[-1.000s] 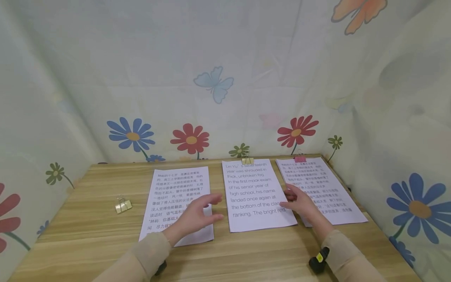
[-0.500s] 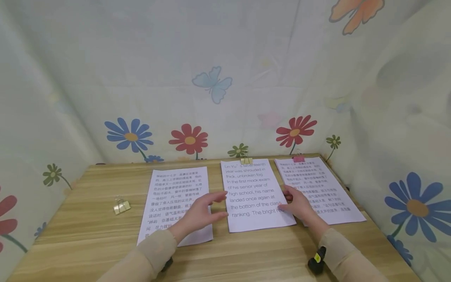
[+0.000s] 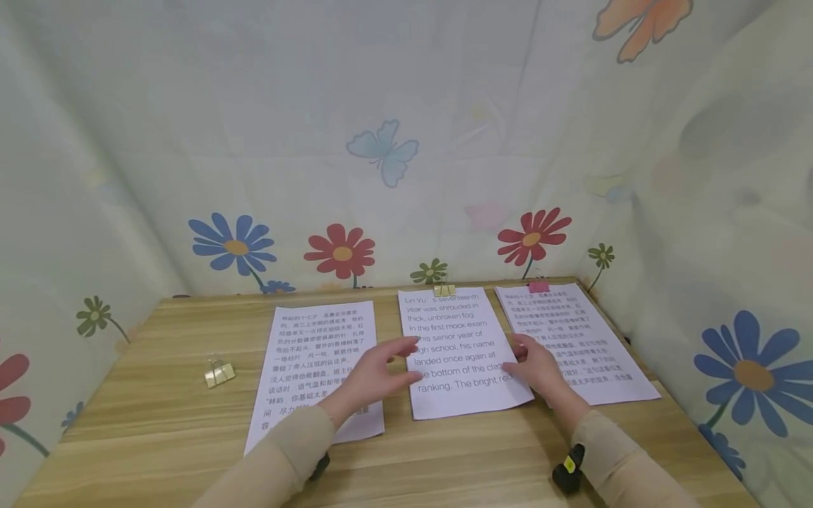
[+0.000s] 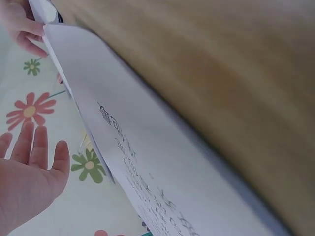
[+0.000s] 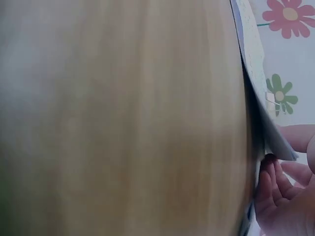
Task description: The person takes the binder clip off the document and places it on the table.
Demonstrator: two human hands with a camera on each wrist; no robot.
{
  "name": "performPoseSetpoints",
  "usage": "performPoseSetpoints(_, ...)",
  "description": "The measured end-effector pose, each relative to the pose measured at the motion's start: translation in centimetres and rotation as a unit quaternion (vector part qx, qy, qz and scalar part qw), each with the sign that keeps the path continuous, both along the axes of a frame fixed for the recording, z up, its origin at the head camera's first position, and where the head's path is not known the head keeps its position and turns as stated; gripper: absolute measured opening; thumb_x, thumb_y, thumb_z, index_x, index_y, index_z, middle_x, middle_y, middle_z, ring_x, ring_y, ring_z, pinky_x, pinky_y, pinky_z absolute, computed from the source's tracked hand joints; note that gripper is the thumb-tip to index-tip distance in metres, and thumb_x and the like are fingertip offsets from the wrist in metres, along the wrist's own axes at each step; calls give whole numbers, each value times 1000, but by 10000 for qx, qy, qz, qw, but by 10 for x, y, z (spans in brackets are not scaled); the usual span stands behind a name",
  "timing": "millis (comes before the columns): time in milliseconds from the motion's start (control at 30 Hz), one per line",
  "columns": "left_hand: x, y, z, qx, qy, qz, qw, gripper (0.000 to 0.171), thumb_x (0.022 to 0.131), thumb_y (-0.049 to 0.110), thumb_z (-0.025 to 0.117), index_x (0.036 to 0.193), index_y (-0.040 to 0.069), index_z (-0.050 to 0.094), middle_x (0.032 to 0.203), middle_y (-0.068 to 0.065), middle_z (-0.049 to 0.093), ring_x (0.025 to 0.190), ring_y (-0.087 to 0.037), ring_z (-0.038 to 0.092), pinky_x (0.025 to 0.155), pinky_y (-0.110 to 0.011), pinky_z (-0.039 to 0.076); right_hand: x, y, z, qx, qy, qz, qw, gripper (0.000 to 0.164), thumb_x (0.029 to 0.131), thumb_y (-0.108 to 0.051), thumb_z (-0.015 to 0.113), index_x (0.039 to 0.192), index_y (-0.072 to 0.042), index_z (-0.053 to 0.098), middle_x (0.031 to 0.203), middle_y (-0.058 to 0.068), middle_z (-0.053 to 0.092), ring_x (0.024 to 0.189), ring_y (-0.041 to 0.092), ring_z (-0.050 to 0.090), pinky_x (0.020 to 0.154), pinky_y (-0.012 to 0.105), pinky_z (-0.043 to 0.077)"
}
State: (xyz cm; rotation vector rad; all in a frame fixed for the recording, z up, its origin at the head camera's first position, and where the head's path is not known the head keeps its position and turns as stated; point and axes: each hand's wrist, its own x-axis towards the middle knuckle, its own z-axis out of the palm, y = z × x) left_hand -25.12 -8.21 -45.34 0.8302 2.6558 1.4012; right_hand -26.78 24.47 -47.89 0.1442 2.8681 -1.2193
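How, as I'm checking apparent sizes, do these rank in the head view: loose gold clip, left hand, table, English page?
1. Table
2. English page
3. Left hand, sleeve excluded
4. Loose gold clip
Each step down looks clear.

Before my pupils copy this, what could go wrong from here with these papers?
The right hand pinches the raised right edge of the middle paper while the left hand is open at the other edge, so lifting now might bend or tilt it. The left sleeve is over the left paper, whose top edge shows no clip; a brush could shift it.
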Motion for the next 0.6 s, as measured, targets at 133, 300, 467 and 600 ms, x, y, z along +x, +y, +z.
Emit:
performPoseSetpoints(133, -5, 5, 2, 31, -68, 134, 9999, 63, 87, 31, 78, 143, 16, 53, 132, -2, 63, 118, -20, 58, 100, -45, 45, -3, 3, 4, -160, -73, -120, 9998, 61, 87, -10, 74, 140, 3, 48, 112, 21, 64, 101, 33, 60, 87, 44, 50)
performPoseSetpoints(300, -12, 11, 3, 113, -78, 202, 9997, 60, 88, 26, 77, 142, 14, 53, 129, -4, 64, 117, -21, 59, 99, -45, 46, -8, 8, 9, -585, -383, -86, 9975, 58, 92, -14, 69, 142, 5, 45, 122, 26, 61, 108, 35, 61, 90, 44, 52)
performPoseSetpoints(467, -17, 15, 4, 197, -226, 354, 9989, 60, 89, 28, 76, 143, 15, 53, 128, -3, 65, 117, -21, 59, 100, -46, 46, -14, 12, 13, -1237, -834, -100, 9888, 59, 95, -13, 66, 146, 3, 41, 127, 28, 57, 103, 31, 64, 84, 38, 56)
performPoseSetpoints(600, -20, 19, 4, 305, -294, 424, 9982, 59, 89, 28, 76, 143, 18, 53, 127, -3, 65, 118, -20, 59, 101, -47, 45, -18, 17, 16, -1644, -1150, -47, 9797, 62, 96, -14, 66, 149, 2, 37, 126, 26, 58, 101, 27, 66, 81, 36, 57)
